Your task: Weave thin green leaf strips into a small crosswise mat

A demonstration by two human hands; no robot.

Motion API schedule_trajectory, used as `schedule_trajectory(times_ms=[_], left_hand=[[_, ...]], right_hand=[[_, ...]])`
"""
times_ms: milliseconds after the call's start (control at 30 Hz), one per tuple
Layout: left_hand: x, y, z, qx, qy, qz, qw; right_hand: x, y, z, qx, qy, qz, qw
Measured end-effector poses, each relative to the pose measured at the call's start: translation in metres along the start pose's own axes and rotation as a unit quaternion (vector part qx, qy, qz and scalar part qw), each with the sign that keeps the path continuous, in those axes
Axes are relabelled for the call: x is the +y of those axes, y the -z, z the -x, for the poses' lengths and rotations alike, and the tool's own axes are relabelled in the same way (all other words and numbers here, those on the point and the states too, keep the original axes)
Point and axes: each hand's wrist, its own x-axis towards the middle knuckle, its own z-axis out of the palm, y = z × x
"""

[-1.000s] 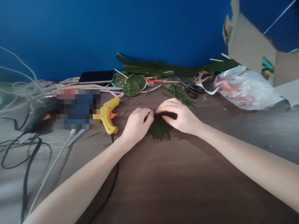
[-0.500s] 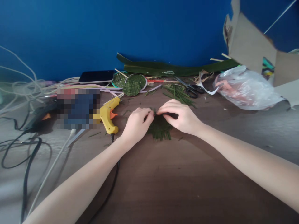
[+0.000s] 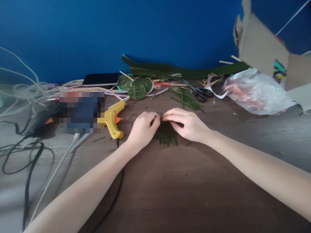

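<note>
A small mat of woven green leaf strips lies on the brown table, its loose strip ends fanning toward me. My left hand is closed at the mat's far left edge, thumb and fingers pinched on the strips. From the other side my right hand pinches the strips too, fingertips nearly meeting those of the left. The fingers cover the far part of the mat, so the exact strip in each pinch is hidden. To the left of my left hand lies a yellow glue gun with an orange trigger.
Behind my hands lie round woven leaf discs, cut leaf strips, black-handled scissors and a long green leaf. A phone and cables are at left. A plastic bag and a cardboard box stand at right.
My right hand has dipped slightly, and its fingers have come closer together and nearer the left fingertips. My left hand has stayed almost still on the mat.
</note>
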Motion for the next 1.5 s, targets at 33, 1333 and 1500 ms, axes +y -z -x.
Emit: schedule_trajectory(times_ms=[33,1333,1500], left_hand=[[0.0,0.0001,0.0001,-0.001,0.001,0.001,1.0],[-0.0018,-0.0039,0.0008,-0.053,-0.022,-0.031,0.998],[-0.0008,-0.0037,0.0,-0.052,-0.02,-0.039,0.998]], right_hand=[[0.0004,-0.0002,0.0002,-0.001,-0.004,-0.006,1.0],[0.0007,0.001,-0.0016,0.06,-0.141,-0.027,0.988],[0.0009,-0.0002,-0.0025,0.041,-0.166,-0.028,0.985]])
